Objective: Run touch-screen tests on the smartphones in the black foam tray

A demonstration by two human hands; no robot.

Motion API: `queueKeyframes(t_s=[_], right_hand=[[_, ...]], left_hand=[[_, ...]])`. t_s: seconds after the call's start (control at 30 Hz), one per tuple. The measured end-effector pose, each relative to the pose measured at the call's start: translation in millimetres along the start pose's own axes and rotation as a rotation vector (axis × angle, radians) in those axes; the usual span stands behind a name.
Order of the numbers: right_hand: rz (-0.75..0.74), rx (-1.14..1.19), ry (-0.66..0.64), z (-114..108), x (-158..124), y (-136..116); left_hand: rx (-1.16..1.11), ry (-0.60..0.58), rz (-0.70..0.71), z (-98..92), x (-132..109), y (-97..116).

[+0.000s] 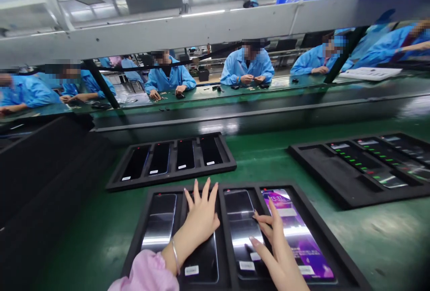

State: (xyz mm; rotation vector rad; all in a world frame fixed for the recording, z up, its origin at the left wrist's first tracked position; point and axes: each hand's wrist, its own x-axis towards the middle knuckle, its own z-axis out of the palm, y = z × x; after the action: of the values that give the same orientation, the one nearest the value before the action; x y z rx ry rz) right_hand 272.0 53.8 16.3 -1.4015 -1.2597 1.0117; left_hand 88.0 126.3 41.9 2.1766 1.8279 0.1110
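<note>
A black foam tray (325, 237) lies in front of me with phones in its slots. My left hand (200, 212), fingers spread, is over the second phone (203, 259) and covers its upper part. My right hand (277, 246) reaches between the third phone (239, 219) and the lit phone (302, 241), its fingers apart and nothing gripped. Whether its fingertips touch either screen, I cannot tell. The lit phone has a purple screen showing a clock. On the left, the first phone (158, 228) is dark.
Behind, another foam tray (201, 173) holds dark phones. At the right, a third tray (322, 190) has phones with green marks. Stacked black foam (43, 183) stands at the left. Across a low ledge (188, 123), several people in blue coats work at a bench.
</note>
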Motion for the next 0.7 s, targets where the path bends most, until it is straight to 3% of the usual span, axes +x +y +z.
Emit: queueKeyframes(t_s=[0.13, 0.3, 0.5, 0.6, 0.7], right_hand=[[-0.043, 0.026, -0.029, 3, -2, 5], [-0.088, 0.064, 0.037, 8, 1, 20], [-0.016, 0.08, 0.031, 7, 1, 17], [-0.017, 0.085, 0.04, 6, 0, 14], [0.004, 0.109, 0.044, 6, 0, 14]], left_hand=[[-0.016, 0.0, 0.033, -2.7, -4, -6], [-0.044, 0.026, 0.063, -4.7, -9, -12], [-0.092, 0.063, 0.063, 1.6, -8, -10], [-0.114, 0.105, 0.064, 0.9, -7, -12], [-0.116, 0.196, 0.029, -6.6, -12, -29]])
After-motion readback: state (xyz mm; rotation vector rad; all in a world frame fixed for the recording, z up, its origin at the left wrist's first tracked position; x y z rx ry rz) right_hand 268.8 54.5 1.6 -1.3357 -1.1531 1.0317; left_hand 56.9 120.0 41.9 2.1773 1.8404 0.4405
